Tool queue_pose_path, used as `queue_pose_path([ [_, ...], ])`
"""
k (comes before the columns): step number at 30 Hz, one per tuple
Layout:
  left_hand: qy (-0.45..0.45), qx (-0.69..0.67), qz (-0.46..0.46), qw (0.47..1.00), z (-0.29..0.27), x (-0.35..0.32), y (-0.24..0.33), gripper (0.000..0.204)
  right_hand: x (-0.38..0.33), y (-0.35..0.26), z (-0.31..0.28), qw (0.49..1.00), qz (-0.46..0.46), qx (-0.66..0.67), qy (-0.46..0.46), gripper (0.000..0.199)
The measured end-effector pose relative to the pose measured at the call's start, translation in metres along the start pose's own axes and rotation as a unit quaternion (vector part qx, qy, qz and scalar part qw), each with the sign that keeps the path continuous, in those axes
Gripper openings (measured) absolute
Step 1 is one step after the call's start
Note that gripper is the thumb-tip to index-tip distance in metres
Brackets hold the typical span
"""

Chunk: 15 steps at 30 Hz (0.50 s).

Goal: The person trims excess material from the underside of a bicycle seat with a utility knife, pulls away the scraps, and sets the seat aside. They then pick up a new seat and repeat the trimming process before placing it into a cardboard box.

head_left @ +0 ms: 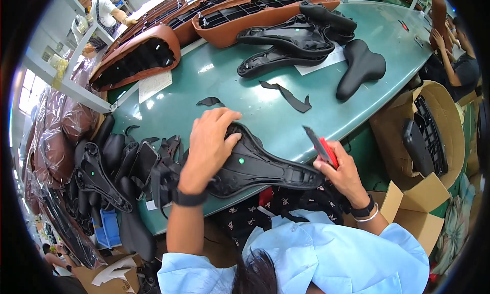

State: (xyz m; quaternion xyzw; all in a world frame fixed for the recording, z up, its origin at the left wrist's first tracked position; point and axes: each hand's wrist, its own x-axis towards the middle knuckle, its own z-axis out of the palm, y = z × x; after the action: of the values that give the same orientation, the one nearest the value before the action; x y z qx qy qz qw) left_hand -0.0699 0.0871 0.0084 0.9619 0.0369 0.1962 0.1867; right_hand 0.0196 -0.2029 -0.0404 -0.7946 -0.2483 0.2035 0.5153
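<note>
A black bicycle saddle lies underside up across the table's near edge, a small green dot on its shell. My left hand grips its wide end, thumb over the rim and fingers spread across the edge. In my right hand is a red utility knife, its blade pointing up and away, close to the saddle's narrow nose. Whether the right fingers also touch the nose is hard to tell. Dark cut strips of cover material lie beyond the saddle.
Several black saddles are heaped at the left. More black saddles and one right side up lie farther back. Brown padded seats line the far side. Cardboard boxes stand at the right. Co-workers are at the far left and right.
</note>
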Motion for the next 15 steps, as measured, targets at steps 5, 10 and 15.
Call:
queue_pose_path([
  [5, 0.116, -0.131, -0.21, 0.962, 0.02, -0.044, 0.038, 0.008, -0.012, -0.008, 0.002, 0.998, 0.031, -0.003, -0.05, 0.042],
  [10, 0.186, -0.07, -0.171, 0.965, 0.016, -0.054, 0.049, 0.009, 0.002, -0.028, 0.001, 0.993, -0.073, -0.062, -0.066, 0.04],
  [15, -0.029, -0.138, -0.096, 0.985, -0.01, -0.075, 0.043, 0.016, 0.002, -0.037, 0.003, 0.97, -0.193, -0.139, -0.058, 0.039],
])
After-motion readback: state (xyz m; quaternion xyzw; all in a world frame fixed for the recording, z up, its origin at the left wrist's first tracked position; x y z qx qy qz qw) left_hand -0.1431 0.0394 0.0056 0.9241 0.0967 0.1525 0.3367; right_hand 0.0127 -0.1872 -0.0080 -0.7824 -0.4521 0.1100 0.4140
